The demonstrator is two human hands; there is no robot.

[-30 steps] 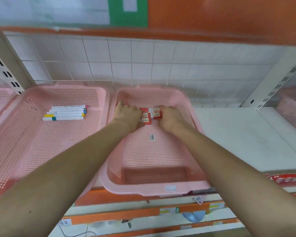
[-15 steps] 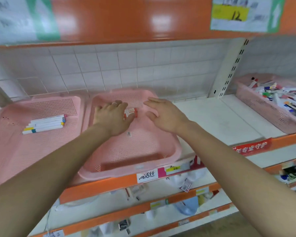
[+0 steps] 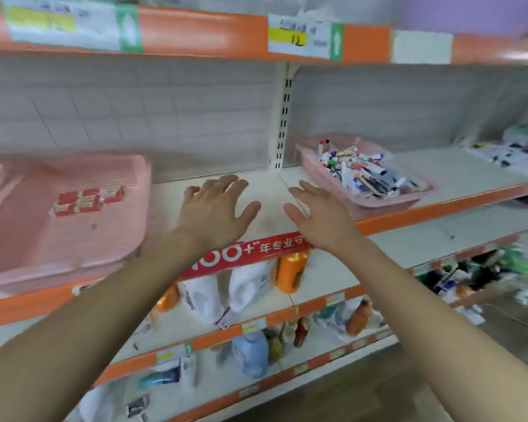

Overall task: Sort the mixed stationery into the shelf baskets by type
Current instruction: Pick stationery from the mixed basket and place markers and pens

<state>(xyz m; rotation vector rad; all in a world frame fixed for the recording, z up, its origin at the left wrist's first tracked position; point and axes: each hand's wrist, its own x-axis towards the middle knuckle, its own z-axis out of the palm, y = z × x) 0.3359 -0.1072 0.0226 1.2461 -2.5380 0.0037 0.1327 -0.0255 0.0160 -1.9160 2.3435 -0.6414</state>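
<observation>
Left hand [image 3: 217,208] spread wide, fingers straight and apart, a ring on one, holding nothing, above the white shelf [image 3: 269,187]; contact with it unclear. Right hand [image 3: 320,217] just beside it, likewise splayed and empty. Mixed stationery [image 3: 360,175] heaped in a pink basket [image 3: 387,205] beyond and right of the right hand, near but apart. Left of the left hand, another pink basket [image 3: 128,226] with small red-and-white boxes [image 3: 80,202] inside

boxes [image 3: 87,200] in left basket [image 3: 110,248], mixed stationery [image 3: 363,172] in rt basket [image 3: 387,202]
</observation>
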